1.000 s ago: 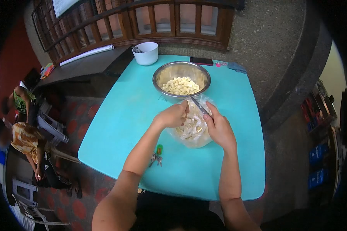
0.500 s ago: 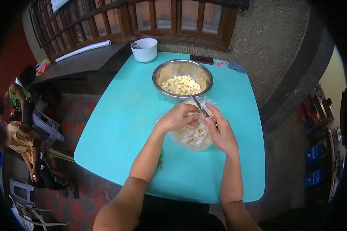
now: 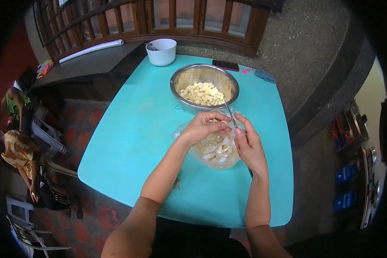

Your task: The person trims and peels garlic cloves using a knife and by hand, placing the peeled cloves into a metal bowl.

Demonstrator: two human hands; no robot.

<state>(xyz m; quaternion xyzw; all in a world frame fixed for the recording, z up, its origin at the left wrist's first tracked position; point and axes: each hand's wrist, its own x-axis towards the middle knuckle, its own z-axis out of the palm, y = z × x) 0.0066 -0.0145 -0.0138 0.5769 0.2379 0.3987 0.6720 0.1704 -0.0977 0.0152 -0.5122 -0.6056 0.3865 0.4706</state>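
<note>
in the head view i had a thin knife [image 3: 228, 111] in sight, seen nearly edge-on, its blade a narrow grey sliver pointing up and away, the tip overlapping the near rim of a metal bowl [image 3: 210, 74]; whether it touched, i couldn't tell. the bowl was round and shiny, holding a heap of pale, cream-coloured pieces [image 3: 203, 93], smooth and chunky. just on the near side of it sat a clear plastic bag [image 3: 217, 155], open at the top, with thin, papery whitish peels [image 3: 215, 148] inside.

the right hand [image 3: 250, 144] held the knife over the bag's right side, thumb against it and the index finger stretched up alongside. the left hand [image 3: 207, 127] was over the bag too, close to the blade, its fingers bent into a narrow pinch on a pale bit [image 3: 224, 123], too small for me to tell whether it was piece or peel.

all this was on a turquoise table [image 3: 124, 129]. at its far edge i saw a white tub [image 3: 161, 56], a phone [image 3: 225, 65] and a blue-grey cloth [image 3: 264, 76]. some keys [image 3: 176, 185] lay beside the left forearm, partly hidden by it. well off to the left, a person in a patterned top [image 3: 19, 149] sat by a white stool [image 3: 19, 210].
</note>
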